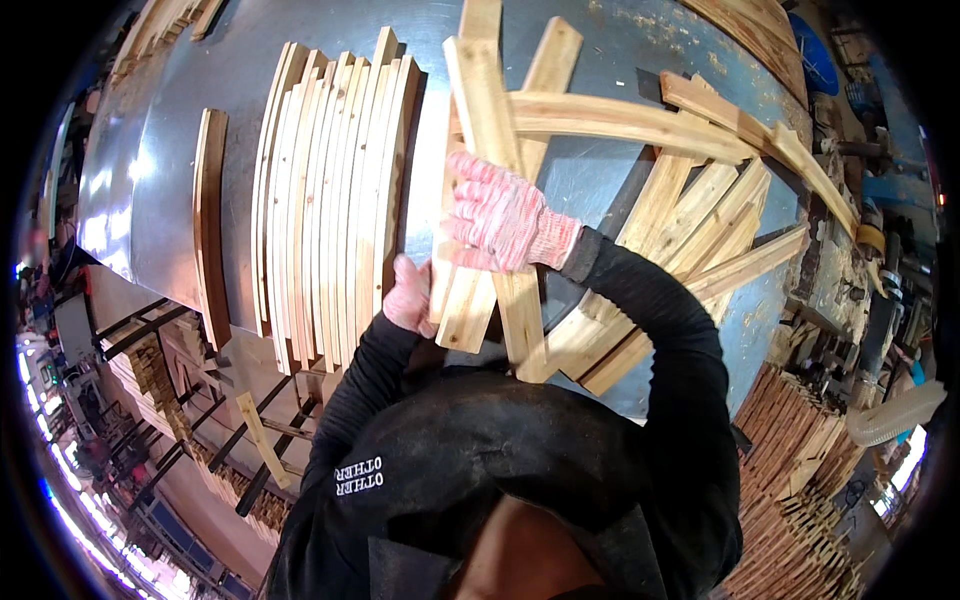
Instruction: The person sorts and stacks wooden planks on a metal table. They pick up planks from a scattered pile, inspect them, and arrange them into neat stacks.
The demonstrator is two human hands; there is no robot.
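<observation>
Several pale, flat wooden planks [482, 95]: crossed over one another in a loose pile at the middle of the broad, smooth, grey metal counter [165, 150].
Right hand [505, 215]: in a pink-and-white knitted glove, back upward, laid across the pile; its fingers are stretched and slightly parted over the wood, and I cannot tell whether they grip any one plank.
Left hand [408, 297]: at the pile's lower left edge, thumb raised; it seems to touch a plank there, but its other fingers are mostly hidden, so their hold cannot be told.
Crosswise plank [620, 115]: long and pale, running from the pile toward the right.
Fanned planks [700, 220]: pale, overlapping at slants on the counter, right of the right hand.
Row of planks [330, 200]: pale narrow lengths, side by side, left of the pile, their ends uneven.
Lone plank [208, 230]: reddish-brown on its broad side, apart from the row, farther left.
Timber stack [780, 490]: brown narrow pieces, at lower right, near a pale ribbed hose [895, 415].
</observation>
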